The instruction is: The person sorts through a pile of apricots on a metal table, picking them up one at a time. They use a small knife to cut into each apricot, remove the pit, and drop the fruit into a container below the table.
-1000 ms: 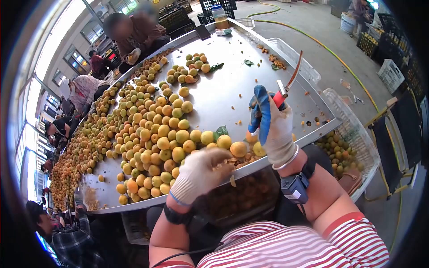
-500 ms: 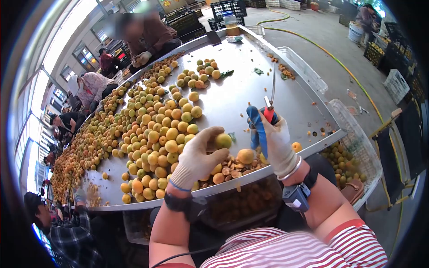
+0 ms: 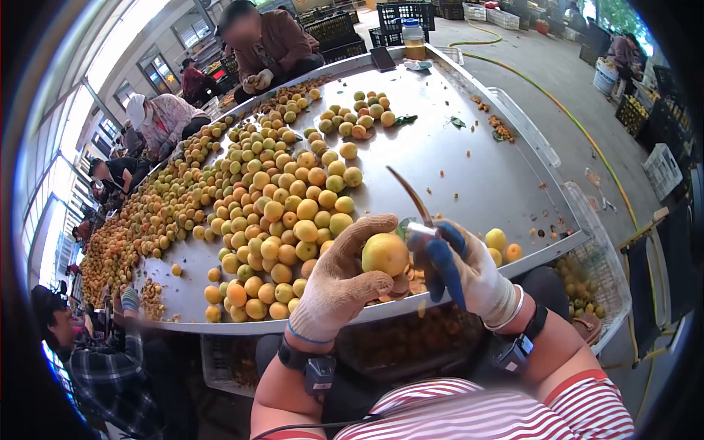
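Note:
My gloved left hand (image 3: 341,282) holds a yellow-green round fruit (image 3: 385,254) between thumb and fingers, above the near edge of the metal table (image 3: 411,158). Close on its right, my right hand (image 3: 469,275), in a white glove with blue on the fingers, is closed around a tool with a curved blade (image 3: 412,192) that points up and to the left. The tool's handle is mostly hidden by the fingers. A large heap of fruit (image 3: 279,213) spreads over the table to the left. Cut pieces lie partly hidden below my hands.
Two pale fruits (image 3: 496,239) lie right of my right hand. Crates of fruit (image 3: 587,286) stand below the table's right edge. A jar (image 3: 413,40) and a dark phone (image 3: 383,59) sit at the far end. Several people work along the left side.
My left hand now holds a larger, yellower fruit, turned more toward me. My right hand has turned the tool, whose blade now leans left. Two fruits now show right of it; the view has shifted.

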Available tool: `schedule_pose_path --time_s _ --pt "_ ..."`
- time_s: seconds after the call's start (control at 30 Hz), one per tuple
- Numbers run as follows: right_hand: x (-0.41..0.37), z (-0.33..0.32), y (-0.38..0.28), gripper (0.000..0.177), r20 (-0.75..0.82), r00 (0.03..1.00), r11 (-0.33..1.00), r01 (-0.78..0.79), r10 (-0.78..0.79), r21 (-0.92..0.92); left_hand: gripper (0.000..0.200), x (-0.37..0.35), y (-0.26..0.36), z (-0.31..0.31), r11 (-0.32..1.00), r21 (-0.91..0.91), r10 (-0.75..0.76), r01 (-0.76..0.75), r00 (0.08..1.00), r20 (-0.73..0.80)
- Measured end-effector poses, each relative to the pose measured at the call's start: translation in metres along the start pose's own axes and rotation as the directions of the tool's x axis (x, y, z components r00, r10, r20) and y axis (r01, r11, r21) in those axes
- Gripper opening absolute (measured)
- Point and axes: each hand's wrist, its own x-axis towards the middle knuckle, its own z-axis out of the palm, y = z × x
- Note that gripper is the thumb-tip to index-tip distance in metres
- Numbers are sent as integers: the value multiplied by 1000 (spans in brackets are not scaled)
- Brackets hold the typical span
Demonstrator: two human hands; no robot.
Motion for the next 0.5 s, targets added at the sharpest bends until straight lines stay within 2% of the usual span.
schedule_pose_path --time_s 0.07,0.13,0.17,0.23,0.37,0.43,0.47,0.5 --pt "-5 5 -4 27 6 999 999 33 -33 -35 70 -3 2 5 1000 23 12 -11 999 -37" --pt "-7 5 -4 29 14 998 995 68 -67 -69 68 -4 4 8 993 -114 -26 17 997 -76" --pt "-7 4 -2 30 19 996 995 88 -87 -53 68 -3 2 2 993 -115 -27 19 997 -75" --pt "-7 2 0 31 23 994 993 108 -107 -37 66 -1 -3 -11 986 -165 1 10 998 61" --pt "-8 3 1 31 12 996 996 87 -87 -14 67 -3 -4 -3 995 -92 34 -34 999 1" --pt "-9 6 1 31 0 998 998 66 -66 -2 69 -4 -3 5 974 210 112 -86 987 -116" --pt "-10 7 1 30 3 999 999 33 -33 33 69 -3 -5 4 975 207 108 -83 987 -116" --pt "-10 9 1 31 7 1000 998 0 0 68 69 -2 -8 1 877 452 221 -164 972 -75"
